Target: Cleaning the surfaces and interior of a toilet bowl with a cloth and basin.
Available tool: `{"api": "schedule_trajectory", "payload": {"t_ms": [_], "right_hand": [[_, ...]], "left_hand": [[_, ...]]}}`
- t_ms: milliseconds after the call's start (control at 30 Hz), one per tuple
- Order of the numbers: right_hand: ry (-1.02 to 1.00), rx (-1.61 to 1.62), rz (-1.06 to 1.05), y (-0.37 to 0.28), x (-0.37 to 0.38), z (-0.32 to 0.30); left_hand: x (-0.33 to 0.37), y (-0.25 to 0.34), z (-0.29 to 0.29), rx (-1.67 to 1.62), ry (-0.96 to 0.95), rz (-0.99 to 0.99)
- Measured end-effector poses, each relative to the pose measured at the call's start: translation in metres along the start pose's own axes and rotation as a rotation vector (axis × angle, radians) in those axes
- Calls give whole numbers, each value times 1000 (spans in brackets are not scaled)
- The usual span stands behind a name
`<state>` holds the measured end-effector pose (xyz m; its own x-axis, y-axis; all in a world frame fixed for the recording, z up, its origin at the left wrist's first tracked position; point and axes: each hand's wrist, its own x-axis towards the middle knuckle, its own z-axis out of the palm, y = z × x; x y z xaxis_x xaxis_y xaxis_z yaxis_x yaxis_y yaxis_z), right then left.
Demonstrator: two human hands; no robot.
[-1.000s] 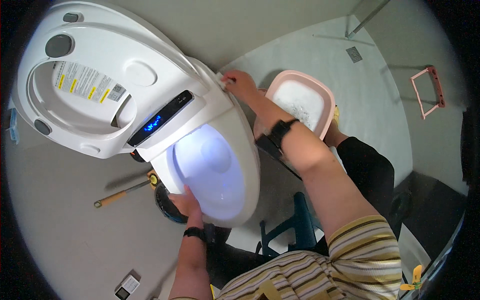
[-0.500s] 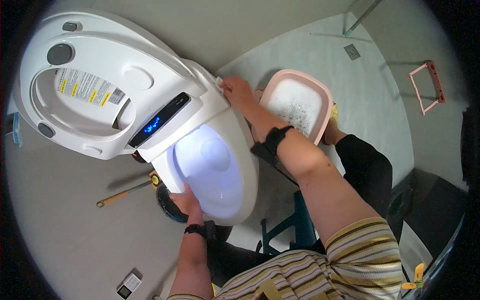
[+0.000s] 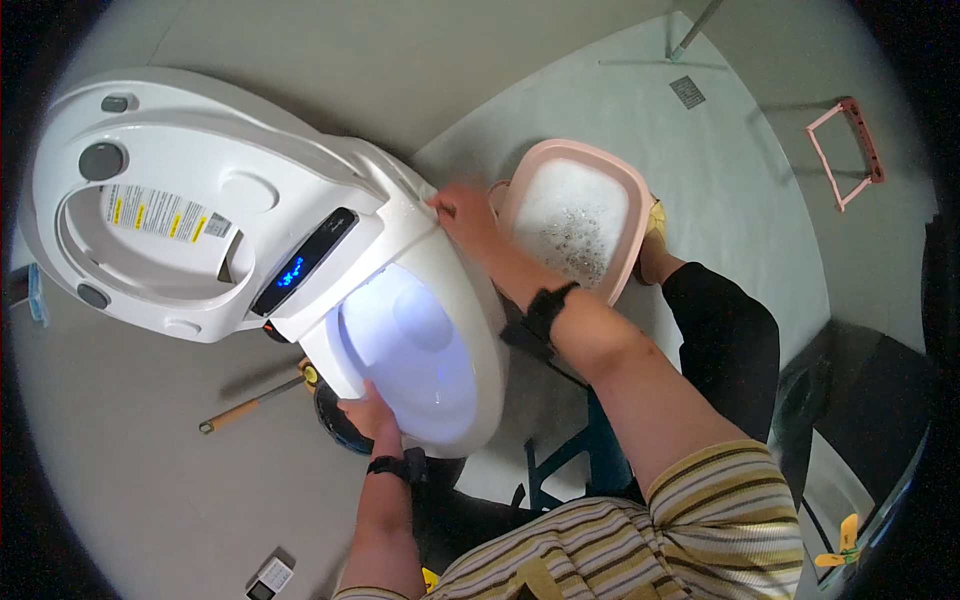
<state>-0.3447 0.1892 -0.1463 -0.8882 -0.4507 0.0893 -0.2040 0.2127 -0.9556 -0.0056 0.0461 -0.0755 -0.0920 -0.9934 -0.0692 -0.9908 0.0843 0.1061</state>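
Observation:
A white electronic toilet (image 3: pixel 490 400) stands at the left, its lid and seat (image 3: pixel 215 265) raised and its bowl (image 3: pixel 420 360) lit bluish from inside. My left hand (image 3: pixel 372 412) grips the bowl's near-left rim, thumb on the inner side, the other fingers partly hidden over the outer edge. At the toilet's right rear edge, near the seat hinge, my right hand (image 3: pixel 465 215) is closed, slightly blurred. Whatever its fingers hold there is too small and smeared to name. A black display panel (image 3: pixel 305 262) with blue lit signs faces me below the seat.
A pink basin (image 3: pixel 640 215) of foamy water stands right of the toilet. Left of the bowl lie an orange-handled tool (image 3: pixel 240 412) and a black bucket-like container (image 3: pixel 335 415). A dark green stool (image 3: pixel 600 450) is beneath me. A pink rack (image 3: pixel 868 145) hangs on the right wall.
The view has shifted, so the toilet's back sits lower in the picture. My right hand stays at the rear edge, and the white bit at its fingertips shows less clearly. My left hand keeps its place.

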Motion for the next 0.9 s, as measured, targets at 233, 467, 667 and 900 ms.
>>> {"api": "schedule_trajectory", "payload": {"t_ms": [233,467,667,900], "right_hand": [[222,30,-91,-19,-49,10],[-90,306,-130,-14,79,29],[-472,700,185,-25,151,53],[-130,259,-63,-16,73,39]], "left_hand": [[7,-12,1,34,28,-8],[2,-5,3,7,23,-5],[8,-20,9,37,43,43],[7,-11,-1,28,42,23]]}}
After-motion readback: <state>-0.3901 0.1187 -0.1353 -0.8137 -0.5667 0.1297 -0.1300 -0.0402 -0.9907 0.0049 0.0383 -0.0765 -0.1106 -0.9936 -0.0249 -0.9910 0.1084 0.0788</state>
